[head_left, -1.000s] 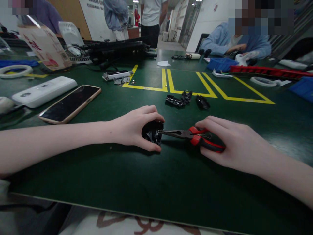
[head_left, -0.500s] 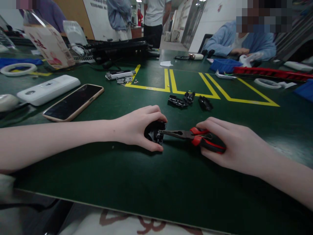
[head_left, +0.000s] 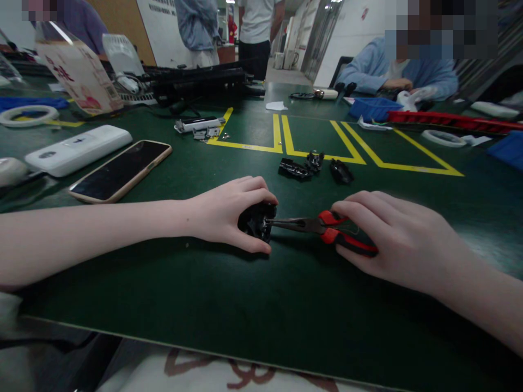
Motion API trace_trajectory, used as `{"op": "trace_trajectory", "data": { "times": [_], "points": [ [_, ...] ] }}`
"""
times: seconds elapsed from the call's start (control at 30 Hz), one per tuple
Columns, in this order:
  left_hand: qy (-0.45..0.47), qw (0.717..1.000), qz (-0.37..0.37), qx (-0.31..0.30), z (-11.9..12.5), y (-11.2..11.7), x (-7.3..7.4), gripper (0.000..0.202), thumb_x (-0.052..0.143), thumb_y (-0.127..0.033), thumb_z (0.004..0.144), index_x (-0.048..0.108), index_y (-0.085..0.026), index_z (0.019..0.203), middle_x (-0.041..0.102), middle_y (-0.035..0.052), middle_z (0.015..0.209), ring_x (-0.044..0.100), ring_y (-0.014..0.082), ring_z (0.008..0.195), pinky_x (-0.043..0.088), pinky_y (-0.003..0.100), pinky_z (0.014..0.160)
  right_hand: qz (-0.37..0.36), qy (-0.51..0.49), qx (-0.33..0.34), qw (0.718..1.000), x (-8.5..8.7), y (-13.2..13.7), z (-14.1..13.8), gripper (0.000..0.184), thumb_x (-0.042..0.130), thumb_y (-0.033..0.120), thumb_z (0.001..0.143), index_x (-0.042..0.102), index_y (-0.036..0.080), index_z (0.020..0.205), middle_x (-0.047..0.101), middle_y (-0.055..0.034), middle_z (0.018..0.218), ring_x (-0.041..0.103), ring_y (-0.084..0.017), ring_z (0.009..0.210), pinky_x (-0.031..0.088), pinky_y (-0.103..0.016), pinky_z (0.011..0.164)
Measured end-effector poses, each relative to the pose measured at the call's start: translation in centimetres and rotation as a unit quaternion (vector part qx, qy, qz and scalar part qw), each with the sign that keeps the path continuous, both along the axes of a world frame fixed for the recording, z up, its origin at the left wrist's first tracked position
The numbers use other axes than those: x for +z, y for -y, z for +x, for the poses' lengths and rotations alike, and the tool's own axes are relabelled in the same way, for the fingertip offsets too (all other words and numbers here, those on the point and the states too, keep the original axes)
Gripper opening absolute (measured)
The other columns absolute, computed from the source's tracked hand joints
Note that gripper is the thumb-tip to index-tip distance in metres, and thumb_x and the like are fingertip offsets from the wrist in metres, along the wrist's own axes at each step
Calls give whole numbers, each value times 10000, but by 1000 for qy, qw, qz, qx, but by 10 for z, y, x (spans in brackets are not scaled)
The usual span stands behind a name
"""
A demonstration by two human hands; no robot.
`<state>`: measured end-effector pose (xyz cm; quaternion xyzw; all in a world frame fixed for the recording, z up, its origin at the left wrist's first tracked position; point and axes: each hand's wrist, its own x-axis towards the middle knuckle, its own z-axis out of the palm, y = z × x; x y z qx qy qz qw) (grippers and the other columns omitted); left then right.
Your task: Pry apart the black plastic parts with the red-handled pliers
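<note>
My left hand [head_left: 226, 212] is wrapped round a small black plastic part [head_left: 256, 221] that rests on the green table [head_left: 261, 305]. My right hand [head_left: 396, 237] grips the red-and-black handles of needle-nose pliers [head_left: 322, 226]. The pliers lie nearly level, and their thin jaws reach left into the black part. Both hands rest on the table near its middle. The inside of the part is too dark to make out.
Three loose black parts [head_left: 312, 166] lie just beyond my hands by yellow floor-tape lines [head_left: 286, 139]. A phone [head_left: 120, 171] and a white box [head_left: 77, 151] lie at the left. A seated person [head_left: 392, 76] works at the far right near blue bins [head_left: 373, 108]; others stand behind.
My right hand has shifted slightly on the pliers' handles, covering more of them. The left hand and the black part have stayed put.
</note>
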<state>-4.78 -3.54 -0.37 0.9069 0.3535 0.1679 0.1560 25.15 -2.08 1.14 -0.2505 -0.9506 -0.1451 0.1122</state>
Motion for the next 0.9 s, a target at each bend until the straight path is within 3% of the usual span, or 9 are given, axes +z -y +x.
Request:
{"op": "trace_trajectory", "data": {
  "times": [0.2, 0.53, 0.7, 0.8, 0.9],
  "points": [
    [3, 1000, -5, -4, 0, 0, 1, 686, 758, -547, 768, 558, -138, 1281, 578, 120, 1209, 546, 269, 1111, 479, 364, 931, 11, 5, -5, 1000, 0, 4, 1, 303, 501, 296, 874, 597, 181, 1137, 668, -176, 1035, 660, -361, 882, 536, -461, 661],
    [10, 1000, -11, -4, 0, 0, 0, 681, 751, -557, 768, 553, -160, 1285, 573, 115, 1224, 544, 272, 1128, 473, 365, 947, -205, -52, -72, 975, -1, 3, -3, 287, 588, 349, 792, 608, 217, 1046, 710, -85, 960, 695, -267, 771, 547, -372, 602],
    [20, 1000, -13, -8, 0, -1, -1, 680, 770, -533, 758, 562, -150, 1280, 580, 119, 1216, 551, 275, 1112, 478, 379, 936, -255, -64, -84, 961, 1, 3, -6, 265, 586, 304, 796, 624, 223, 1045, 726, -72, 933, 696, -254, 754, 550, -363, 612],
    [21, 1000, -13, -8, -1, -2, -2, 692, 769, -540, 756, 561, -145, 1285, 579, 119, 1213, 549, 279, 1113, 480, 387, 935, -239, -53, -79, 966, 0, 3, -4, 285, 592, 318, 793, 617, 217, 1059, 721, -83, 951, 691, -261, 762, 555, -370, 613],
    [25, 999, -15, -13, -2, -2, -3, 703, 760, -537, 768, 544, -144, 1310, 567, 122, 1226, 545, 275, 1127, 481, 388, 948, -114, -29, -46, 992, -2, 5, -2, 324, 570, 325, 817, 610, 165, 1096, 693, -123, 970, 674, -284, 778, 543, -384, 599]
  ]
}}
